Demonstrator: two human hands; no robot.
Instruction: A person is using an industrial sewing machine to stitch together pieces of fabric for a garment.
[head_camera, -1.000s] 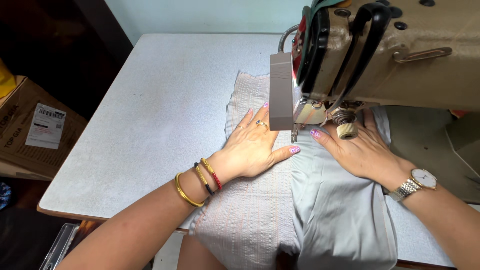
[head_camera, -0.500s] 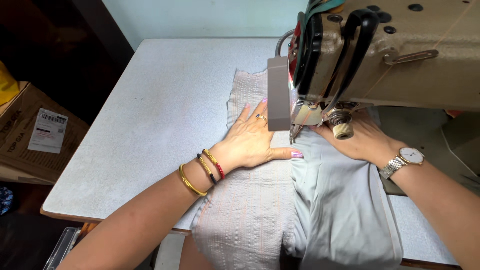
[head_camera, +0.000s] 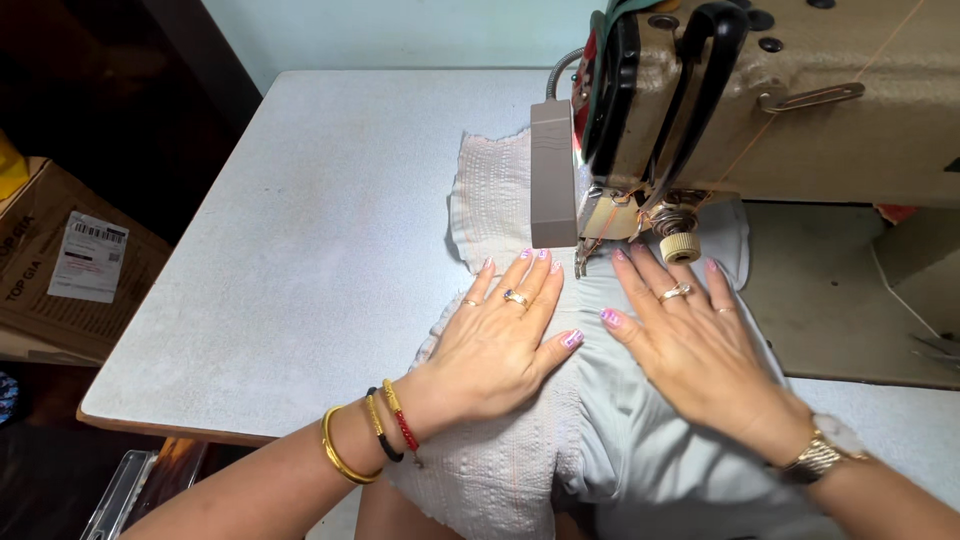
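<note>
While both hands lie flat on the cloth, the left hand (head_camera: 497, 345) rests palm down on the white textured fabric (head_camera: 490, 450), its fingers held close together and stretched toward the needle area, thumb angled out to the right; it grips nothing, only presses. Just beside it, the right hand (head_camera: 700, 355) presses flat on the pale grey fabric (head_camera: 640, 460), fingers spread a little wider, fingertips just below the machine's head, thumb pointing left toward the other thumb; it too holds nothing. The two thumbs sit near each other over the line where the white and grey pieces meet. Both fabrics run from the table's near edge up under the sewing machine (head_camera: 760, 110), and the white piece shows again beyond the head, on its far left side. A grey faceplate (head_camera: 553, 175) hangs at the machine's left end, right above the left fingertips, and a small ribbed knob (head_camera: 679, 247) sits just above the right fingers. Rings show on both hands; bangles (head_camera: 365, 445) circle the left wrist and a watch (head_camera: 825, 450) the right. The light grey table (head_camera: 300, 230) carries it all, and a cardboard box (head_camera: 60, 260) stands off its left side, well apart.
</note>
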